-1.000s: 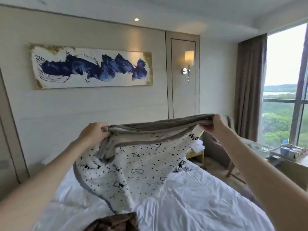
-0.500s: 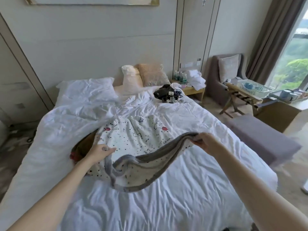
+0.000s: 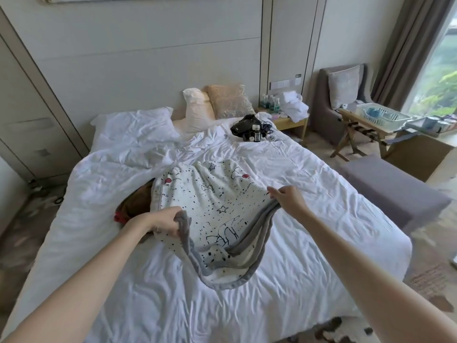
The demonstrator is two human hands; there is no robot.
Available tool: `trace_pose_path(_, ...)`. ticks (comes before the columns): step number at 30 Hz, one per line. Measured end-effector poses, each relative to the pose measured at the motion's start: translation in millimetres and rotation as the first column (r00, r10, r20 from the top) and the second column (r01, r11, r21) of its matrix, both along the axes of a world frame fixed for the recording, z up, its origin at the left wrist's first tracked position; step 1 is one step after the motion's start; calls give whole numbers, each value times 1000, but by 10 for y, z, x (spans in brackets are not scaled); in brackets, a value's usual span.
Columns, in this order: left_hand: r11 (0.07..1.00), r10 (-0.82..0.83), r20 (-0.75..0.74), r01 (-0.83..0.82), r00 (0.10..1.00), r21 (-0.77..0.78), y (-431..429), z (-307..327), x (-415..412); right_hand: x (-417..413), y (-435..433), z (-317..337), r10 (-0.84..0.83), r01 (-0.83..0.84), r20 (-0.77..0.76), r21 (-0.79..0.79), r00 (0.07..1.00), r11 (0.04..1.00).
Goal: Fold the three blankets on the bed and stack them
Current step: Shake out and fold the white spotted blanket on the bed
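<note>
A white blanket (image 3: 212, 201) with black dots, star and animal drawings and a grey border lies spread on the middle of the bed (image 3: 309, 219). My left hand (image 3: 160, 220) grips its near left grey edge. My right hand (image 3: 288, 198) pinches its near right grey edge. The near border sags in a loop between both hands onto the sheet. A brown blanket with a red part (image 3: 134, 206) lies partly hidden under the white one's left side. A third blanket is not visible.
White pillows (image 3: 138, 125) and a beige cushion (image 3: 230, 101) sit at the headboard. A black pile of devices and cables (image 3: 251, 128) lies on the bed's far right. A grey bench (image 3: 393, 191), a nightstand and an armchair stand to the right.
The blanket came down from being held up in the air to lying on the bed. Both hands lowered with it and still hold its near edge, which now droops closer to me.
</note>
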State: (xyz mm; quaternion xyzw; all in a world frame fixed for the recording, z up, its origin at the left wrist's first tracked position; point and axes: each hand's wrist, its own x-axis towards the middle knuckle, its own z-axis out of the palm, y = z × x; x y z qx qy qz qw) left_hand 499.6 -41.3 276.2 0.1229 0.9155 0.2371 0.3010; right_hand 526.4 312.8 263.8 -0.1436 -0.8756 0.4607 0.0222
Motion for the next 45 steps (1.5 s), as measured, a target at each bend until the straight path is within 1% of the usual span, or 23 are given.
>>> trace_pose_path(2,1000,10,-89,-8,996,17,84,68,-108,-76,-53,-14,-21,25,-36,114,999,993)
trace_pose_path(5,999,16,-238,-8,971,33,197,217,-298,-163,-161,55,96,-74,-82,236,992,969)
trace_pose_path(7,993,3,-296,33,955,116,309,309,-410,-231,-246,120,185,-136,-149,293,971,946)
trace_pose_path(9,972,19,-343,63,939,225,437,383,-502,-325,-342,215,249,-187,-206,280,947,942)
trace_pose_path(11,948,23,-366,96,930,305,568,436,-581,-421,-453,330,296,-240,-245,233,923,943)
trace_pose_path(14,888,-3,-319,149,948,435,756,493,-662,-557,-645,489,349,-305,-297,185,889,934)
trace_pose_path(16,839,10,-306,159,952,521,852,534,-716,-619,-764,569,387,-345,-335,178,859,922)
trace_pose_path(18,825,7,-342,188,940,532,894,572,-804,-668,-837,640,414,-363,-353,204,839,909)
trace_pose_path(20,828,-38,-338,219,940,516,881,603,-906,-725,-846,687,410,-362,-368,195,835,912)
trace_pose_path(23,864,-93,-330,240,939,442,865,629,-1024,-775,-855,687,380,-336,-410,179,829,925)
trace_pose_path(26,891,-75,-378,232,923,391,892,608,-1102,-826,-887,588,317,-272,-450,163,835,948)
trace_pose_path(28,891,-79,-402,245,912,382,884,599,-1123,-878,-858,491,303,-255,-391,172,869,952)
trace_pose_path(31,857,-74,-398,263,914,443,814,608,-1153,-949,-781,292,329,-285,-205,218,922,934)
trace_pose_path(33,828,-88,-385,282,919,485,776,651,-1165,-966,-784,128,298,-274,-128,175,946,946)
trace_pose_path(36,803,-108,-361,295,926,517,711,741,-1189,-988,-785,-87,219,-202,-83,172,972,964)
trace_pose_path(39,810,-51,-353,245,934,533,533,793,-1264,-1016,-660,-248,105,-98,-29,167,994,981)
trace_pose_path(43,797,23,-348,193,937,573,306,796,-1311,-1052,-481,-401,-18,7,40,274,999,962)
trace_pose_path(45,791,75,-352,159,933,590,226,779,-1351,-1080,-427,-466,-89,67,61,289,994,955)
